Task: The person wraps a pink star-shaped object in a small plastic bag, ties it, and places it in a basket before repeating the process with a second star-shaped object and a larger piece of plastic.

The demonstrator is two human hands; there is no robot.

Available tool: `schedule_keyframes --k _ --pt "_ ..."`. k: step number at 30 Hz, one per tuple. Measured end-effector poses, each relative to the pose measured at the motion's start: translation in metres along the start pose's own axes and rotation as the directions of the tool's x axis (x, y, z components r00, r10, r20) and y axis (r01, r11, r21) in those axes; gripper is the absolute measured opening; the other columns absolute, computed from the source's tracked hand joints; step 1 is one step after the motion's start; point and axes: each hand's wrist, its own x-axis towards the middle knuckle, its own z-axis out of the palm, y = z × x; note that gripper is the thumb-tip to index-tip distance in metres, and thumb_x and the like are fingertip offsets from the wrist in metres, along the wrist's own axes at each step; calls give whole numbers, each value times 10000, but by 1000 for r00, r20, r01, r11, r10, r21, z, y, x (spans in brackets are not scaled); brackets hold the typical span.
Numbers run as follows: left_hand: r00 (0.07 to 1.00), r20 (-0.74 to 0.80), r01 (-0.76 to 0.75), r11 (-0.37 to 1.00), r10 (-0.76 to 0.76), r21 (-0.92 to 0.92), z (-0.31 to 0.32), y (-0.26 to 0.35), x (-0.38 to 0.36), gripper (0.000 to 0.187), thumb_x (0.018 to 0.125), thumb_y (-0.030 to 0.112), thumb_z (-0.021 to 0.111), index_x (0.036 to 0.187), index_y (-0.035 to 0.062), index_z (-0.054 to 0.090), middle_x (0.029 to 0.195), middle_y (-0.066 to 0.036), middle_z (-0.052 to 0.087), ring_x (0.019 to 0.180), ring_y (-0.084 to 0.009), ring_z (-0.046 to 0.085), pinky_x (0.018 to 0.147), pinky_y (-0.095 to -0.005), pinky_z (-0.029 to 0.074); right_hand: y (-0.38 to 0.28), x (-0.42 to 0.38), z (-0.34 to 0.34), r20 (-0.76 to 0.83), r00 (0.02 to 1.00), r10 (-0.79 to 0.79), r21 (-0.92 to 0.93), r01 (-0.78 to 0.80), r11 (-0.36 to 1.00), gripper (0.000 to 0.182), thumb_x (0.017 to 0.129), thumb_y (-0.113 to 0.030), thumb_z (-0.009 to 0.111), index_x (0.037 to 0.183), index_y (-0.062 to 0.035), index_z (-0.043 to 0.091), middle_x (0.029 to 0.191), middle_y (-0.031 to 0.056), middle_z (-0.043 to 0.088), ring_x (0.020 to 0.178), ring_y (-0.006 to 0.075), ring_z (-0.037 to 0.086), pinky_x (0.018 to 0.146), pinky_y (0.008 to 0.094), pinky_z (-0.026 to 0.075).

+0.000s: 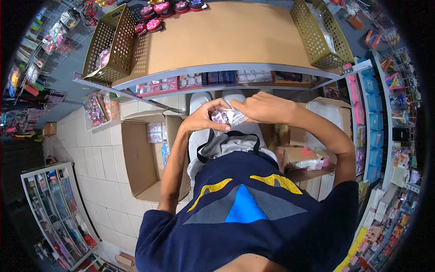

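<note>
A small clear plastic packet [229, 117] with purplish and dark contents is between my two hands, in front of my lap. My left hand [204, 119] closes round its left side, with the thumb along the near edge. On the right end, the fingers of my right hand [257, 107] pinch the plastic; some fingertips are hidden behind the hand. What exactly the packet contains is too small to make out. Both hands are just below the front edge of a tan shelf [217, 38].
Olive perforated baskets [118, 50] [324, 38] stand at both shelf ends, with pink and red flower-topped items [154, 23] near the left one. An open cardboard box [136, 158] sits on the tiled floor at left. More boxes [299, 156] and blue drawers [375, 118] are at right.
</note>
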Motion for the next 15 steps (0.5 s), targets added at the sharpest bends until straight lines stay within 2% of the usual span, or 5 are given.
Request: schedule_keyframes --k 5,9,12,14,15 --pt "996 60 56 997 -60 59 -4 5 0 402 684 60 870 1010 38 636 917 -3 642 864 -74 564 781 -240 457 -2 -6 5 43 998 -34 113 29 993 370 962 -342 568 1034 3 455 663 211 600 672 418 635 582 487 490" --pt "992 125 -32 981 8 192 -6 10 5 390 687 56 865 1000 36 633 897 -6 652 833 -70 570 754 -242 463 -1 -6 -1 127 992 -1 145 -17 989 345 988 -352 531 998 -9 503 680 208 607 691 428 618 609 487 476" --pt "995 103 -33 969 8 244 -2 16 5 347 697 68 858 934 38 606 841 -15 658 771 -82 580 695 -254 470 15 0 1 32 996 -83 261 72 963 337 1003 -339 506 956 -9 557 687 203 611 688 411 604 619 475 457" --pt "998 66 -39 954 20 297 -2 19 6 331 702 96 852 884 40 582 785 -38 650 722 -108 586 668 -274 467 21 4 8 39 997 -73 445 48 894 345 1012 -334 492 947 -6 580 656 179 590 642 355 592 608 444 447" --pt "998 51 -52 913 35 404 1 25 7 338 698 112 849 868 38 566 761 -55 634 703 -128 586 657 -287 462 23 7 8 41 997 -73 528 40 848 351 1017 -332 485 942 -5 591 641 167 580 619 327 585 602 429 442"
